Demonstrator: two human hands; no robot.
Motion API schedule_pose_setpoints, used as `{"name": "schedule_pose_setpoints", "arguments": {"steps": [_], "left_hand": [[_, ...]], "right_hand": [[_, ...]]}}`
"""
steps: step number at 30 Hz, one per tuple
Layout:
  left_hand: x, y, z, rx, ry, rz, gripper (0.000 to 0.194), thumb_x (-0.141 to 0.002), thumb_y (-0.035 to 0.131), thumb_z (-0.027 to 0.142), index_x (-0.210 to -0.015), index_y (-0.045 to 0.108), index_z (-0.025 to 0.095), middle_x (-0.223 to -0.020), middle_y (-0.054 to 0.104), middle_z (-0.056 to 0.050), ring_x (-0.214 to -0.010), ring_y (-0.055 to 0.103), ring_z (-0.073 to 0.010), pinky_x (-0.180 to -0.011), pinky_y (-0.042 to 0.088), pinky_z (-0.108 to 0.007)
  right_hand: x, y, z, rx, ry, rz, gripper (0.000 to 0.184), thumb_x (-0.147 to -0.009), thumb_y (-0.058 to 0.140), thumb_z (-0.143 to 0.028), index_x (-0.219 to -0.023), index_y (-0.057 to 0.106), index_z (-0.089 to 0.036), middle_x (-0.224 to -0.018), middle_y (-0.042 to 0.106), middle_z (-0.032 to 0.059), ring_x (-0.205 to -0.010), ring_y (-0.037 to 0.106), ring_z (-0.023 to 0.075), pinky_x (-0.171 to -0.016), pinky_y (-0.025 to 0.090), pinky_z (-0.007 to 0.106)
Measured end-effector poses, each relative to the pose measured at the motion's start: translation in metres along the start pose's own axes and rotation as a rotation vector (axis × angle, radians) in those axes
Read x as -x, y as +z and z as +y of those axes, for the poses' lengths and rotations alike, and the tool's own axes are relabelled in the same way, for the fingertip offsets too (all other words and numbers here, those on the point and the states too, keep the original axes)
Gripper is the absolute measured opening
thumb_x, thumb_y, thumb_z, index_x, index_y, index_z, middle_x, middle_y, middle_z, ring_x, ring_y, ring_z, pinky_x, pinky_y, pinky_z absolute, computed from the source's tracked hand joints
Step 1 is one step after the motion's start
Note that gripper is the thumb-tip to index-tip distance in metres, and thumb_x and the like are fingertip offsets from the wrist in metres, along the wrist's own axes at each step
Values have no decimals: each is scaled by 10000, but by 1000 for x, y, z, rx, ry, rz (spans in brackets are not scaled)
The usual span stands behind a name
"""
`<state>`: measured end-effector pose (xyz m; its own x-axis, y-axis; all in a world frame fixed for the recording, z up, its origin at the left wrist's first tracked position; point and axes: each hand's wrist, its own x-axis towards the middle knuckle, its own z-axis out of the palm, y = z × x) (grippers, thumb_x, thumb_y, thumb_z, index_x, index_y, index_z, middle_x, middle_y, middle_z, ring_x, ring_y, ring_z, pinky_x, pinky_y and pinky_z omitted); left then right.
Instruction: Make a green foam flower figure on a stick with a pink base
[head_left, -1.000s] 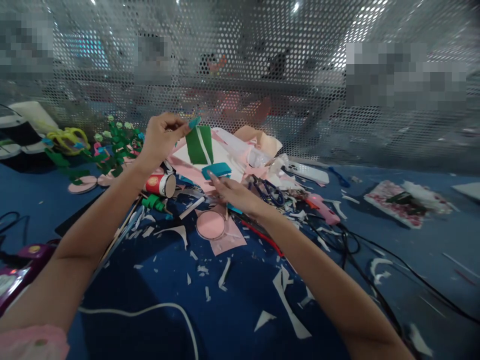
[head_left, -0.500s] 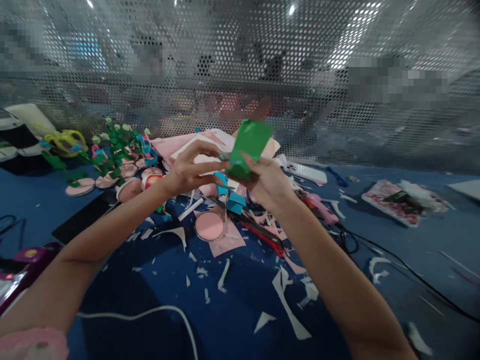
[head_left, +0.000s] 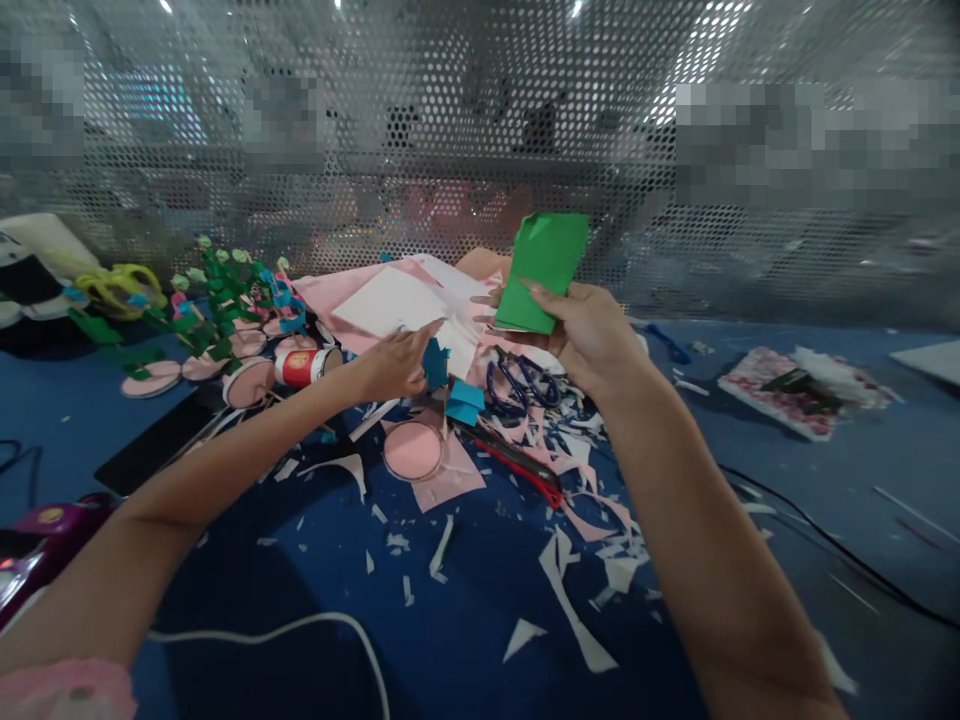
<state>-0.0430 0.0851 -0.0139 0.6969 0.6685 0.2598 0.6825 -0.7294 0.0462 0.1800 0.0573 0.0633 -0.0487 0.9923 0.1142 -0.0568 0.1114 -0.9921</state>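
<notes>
In my right hand is a folded piece of green paper, raised above the table with the thumb lying across its front. My left hand is at the middle, its fingers drawn together. Whatever they hold, if anything, is too small to make out. Close beside its fingertips are a blue paper piece and a lower blue folded paper next to a thin stick. A round pink disc lies on a pink paper square just in front.
Scissors and a red-and-black cutter lie among paper scraps. Small paper flowers on pink bases stand at left. White paper lies behind my hands. A white cable runs in front; a perforated metal screen rises behind.
My hands have come apart. The right one has moved right and up with the green paper, now turned flatter to view. My left hand has dropped lower beside the blue paper.
</notes>
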Motion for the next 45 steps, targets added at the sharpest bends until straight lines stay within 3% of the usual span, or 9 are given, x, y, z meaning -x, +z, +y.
{"name": "schedule_pose_setpoints", "arguments": {"steps": [6, 14, 19, 22, 25, 30, 35, 39, 45], "left_hand": [[3, -24, 3, 183, -36, 9, 491, -755, 536, 170, -1219, 397, 92, -1163, 553, -186, -1093, 530, -234, -912, 415, -348], [3, -44, 4, 429, -129, -172, 367, -717, 582, 138, -1084, 565, 123, -823, 683, -66, -681, 612, -119, -627, 462, -212], [5, -61, -6, 515, -321, 97, 337, -693, 648, 241, -1001, 603, 112, -846, 686, -83, -696, 630, -140, -637, 491, -251], [3, -66, 0, 819, -252, 310, 594, -687, 678, 386, -1186, 506, 113, -1138, 612, -161, -987, 608, -198, -801, 507, -324], [0, -66, 12, 1121, -201, 353, 722, -627, 727, 451, -1231, 490, 134, -1282, 528, -158, -1148, 533, -237, -901, 481, -351], [-1, -64, 23, 1463, -350, 384, 487, -568, 787, 411, -952, 655, 140, -979, 687, -59, -918, 640, -190, -834, 521, -317], [-4, -64, 38, 1783, -510, 447, 88, -805, 590, 156, -722, 617, 140, -633, 653, 24, -581, 602, -64, -645, 518, -179], [-3, -62, 62, 2027, -636, 470, 227, -881, 472, 197, -708, 608, 143, -578, 631, 19, -518, 581, -59, -570, 487, -150], [4, -61, 81, 2077, -528, 451, 180, -823, 523, 154, -691, 643, 132, -597, 632, -3, -537, 574, -90, -586, 478, -209]], "right_hand": [[6, 6, -7, -21, 54, 5, 108, -814, 534, -195, -818, 632, -148, -785, 709, 58, -759, 688, 187, -673, 595, 343], [-4, 3, 14, -20, -9, -135, 184, -754, 651, -303, -861, 671, -155, -848, 720, 72, -756, 694, 188, -644, 599, 308], [-2, 14, 18, -25, 17, -72, 150, -719, 686, -265, -792, 679, -134, -738, 720, 74, -631, 686, 170, -539, 586, 260], [7, 29, 19, -75, 121, -146, 119, -693, 707, -238, -722, 665, -130, -636, 701, 55, -533, 659, 144, -490, 567, 229], [16, 44, 22, -91, 237, -296, 212, -605, 773, -275, -684, 638, -132, -576, 674, 34, -481, 637, 138, -435, 541, 214], [25, 55, 24, -96, 169, -434, 437, -524, 795, -434, -782, 587, -149, -535, 615, -27, -393, 562, 93, -359, 456, 177], [26, 55, 25, 33, -3, -458, 477, -639, 653, -597, -799, 471, -187, -496, 508, -73, -361, 469, 73, -335, 379, 195], [30, 57, 29, 253, -224, -349, 572, -670, 606, -625, -984, 437, -177, -761, 596, 21, -600, 579, 144, -485, 471, 265], [39, 60, 27, 388, -339, -210, 697, -643, 654, -576, -1139, 394, -160, -1095, 574, 139, -1026, 547, 262, -864, 461, 396]]}}
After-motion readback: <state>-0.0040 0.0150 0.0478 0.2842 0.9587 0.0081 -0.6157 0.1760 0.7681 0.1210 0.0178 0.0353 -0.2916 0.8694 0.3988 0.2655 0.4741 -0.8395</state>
